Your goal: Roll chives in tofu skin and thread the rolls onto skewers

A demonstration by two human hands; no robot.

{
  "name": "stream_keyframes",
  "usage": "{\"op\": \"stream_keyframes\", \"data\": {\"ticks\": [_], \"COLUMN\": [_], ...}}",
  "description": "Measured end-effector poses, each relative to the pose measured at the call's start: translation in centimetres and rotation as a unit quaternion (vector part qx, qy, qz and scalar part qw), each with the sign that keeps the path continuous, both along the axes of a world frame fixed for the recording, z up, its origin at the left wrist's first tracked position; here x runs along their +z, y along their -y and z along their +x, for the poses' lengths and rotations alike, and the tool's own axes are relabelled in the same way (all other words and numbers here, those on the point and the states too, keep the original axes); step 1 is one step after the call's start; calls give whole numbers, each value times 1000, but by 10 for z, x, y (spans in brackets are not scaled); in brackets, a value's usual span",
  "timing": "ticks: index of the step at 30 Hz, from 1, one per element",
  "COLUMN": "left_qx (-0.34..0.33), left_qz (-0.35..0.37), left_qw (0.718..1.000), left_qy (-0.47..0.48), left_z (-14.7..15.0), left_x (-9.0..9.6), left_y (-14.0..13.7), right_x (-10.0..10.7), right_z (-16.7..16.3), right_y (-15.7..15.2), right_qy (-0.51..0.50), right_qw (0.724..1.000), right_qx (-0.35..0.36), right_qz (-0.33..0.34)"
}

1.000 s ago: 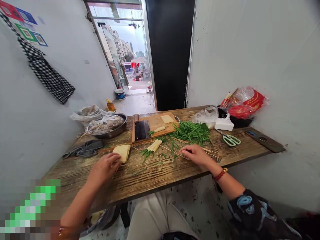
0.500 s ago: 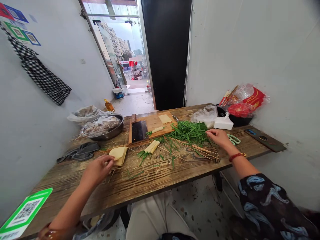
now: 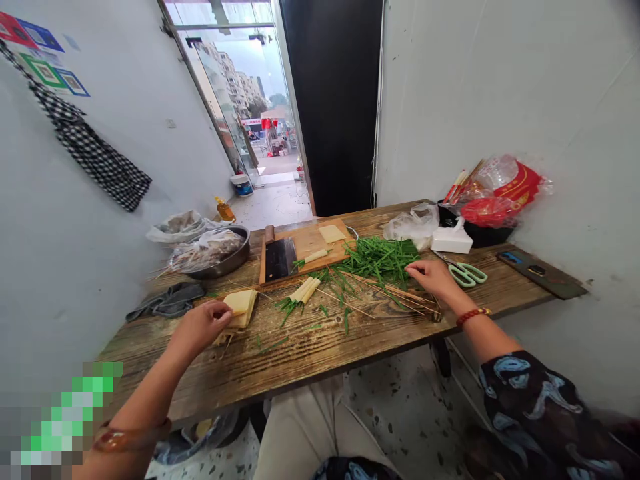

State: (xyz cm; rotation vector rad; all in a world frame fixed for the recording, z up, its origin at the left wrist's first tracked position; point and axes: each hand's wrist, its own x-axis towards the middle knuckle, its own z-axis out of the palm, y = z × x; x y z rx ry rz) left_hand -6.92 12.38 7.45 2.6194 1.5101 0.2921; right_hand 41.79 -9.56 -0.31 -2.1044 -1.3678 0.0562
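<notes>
My left hand (image 3: 203,327) is closed at the left edge of a stack of thin yellow tofu skin sheets (image 3: 243,307), thumb and finger pinching the top sheet. My right hand (image 3: 434,279) is over the right edge of a pile of cut green chives (image 3: 383,260). Its fingertips are pressed together, and whatever is between them is too small to make out. Thin wooden skewers (image 3: 395,291) lie just below that hand. Between the hands, several tofu skin rolls (image 3: 306,291) with chive ends sticking out lie side by side on the wooden table (image 3: 295,363).
Behind the rolls, a cutting board (image 3: 306,241) carries a cleaver (image 3: 280,259), one roll and a single sheet. Green-handled scissors (image 3: 467,273) and a white box (image 3: 451,240) are at right. A metal bowl (image 3: 235,257) and grey cloth (image 3: 167,301) are at left.
My right hand has shifted slightly left and down to the chives' edge, leaving the scissors more exposed. The lifted top sheet now lies flatter under my left fingers. The view has turned slightly.
</notes>
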Motion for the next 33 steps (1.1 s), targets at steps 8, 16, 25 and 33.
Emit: {"op": "stream_keyframes", "data": {"ticks": [8, 16, 25, 33], "left_qx": [-10, 36, 117, 85], "left_qz": [-30, -73, -148, -207], "left_qw": [999, 990, 820, 763], "left_qy": [-26, 114, 541, 607], "left_z": [-6, -4, -2, 23], "left_x": [-1, 2, 20, 20], "left_y": [-9, -1, 20, 54], "right_x": [19, 19, 1, -3], "right_z": [-45, -71, -64, -23], "right_y": [-53, -109, -137, -133], "right_qy": [51, 66, -17, -198], "right_qw": [997, 996, 998, 967], "right_qx": [52, 9, -55, -50], "right_qz": [-2, -54, -18, 151]}}
